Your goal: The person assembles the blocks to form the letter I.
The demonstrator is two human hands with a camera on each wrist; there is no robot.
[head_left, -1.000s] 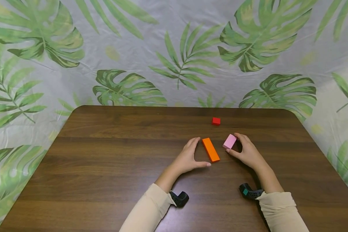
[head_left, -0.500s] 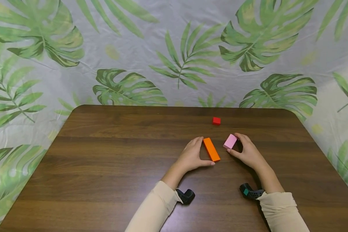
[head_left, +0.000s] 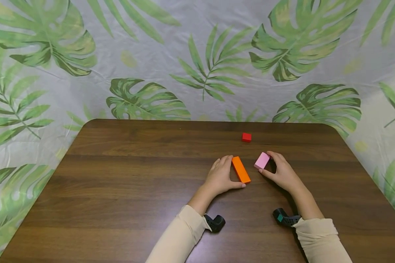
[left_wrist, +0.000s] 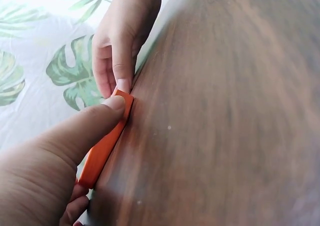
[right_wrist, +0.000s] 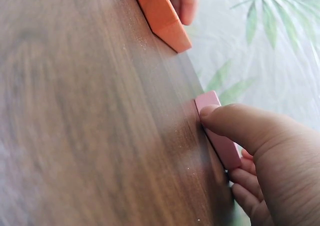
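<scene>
Left hand [head_left: 221, 178]: the orange block [head_left: 241, 170] is pinched between thumb and fingers, one at each end; in the left wrist view the far fingers are partly hidden by the thumb and cut off below.
Right hand [head_left: 283, 174]: the pink block [head_left: 262, 160] is held between thumb and fingertips; in the right wrist view some fingers are covered by the thumb.
Red sliver: only a scrap is shown at the lower edge of the left wrist view; what it belongs to cannot be told.
Sleeves [head_left: 179, 233]: two, both cut off by the lower edge of the head view.
Blocks: three are counted, all on the table [head_left: 135, 182]; the orange and pink are set near each other, and the red block [head_left: 246, 137] is placed farther back.
Wrist devices [head_left: 285, 217]: two, black, one at each cuff.
Backdrop [head_left: 217, 14]: one leaf-printed cloth, cropped by the frame.
</scene>
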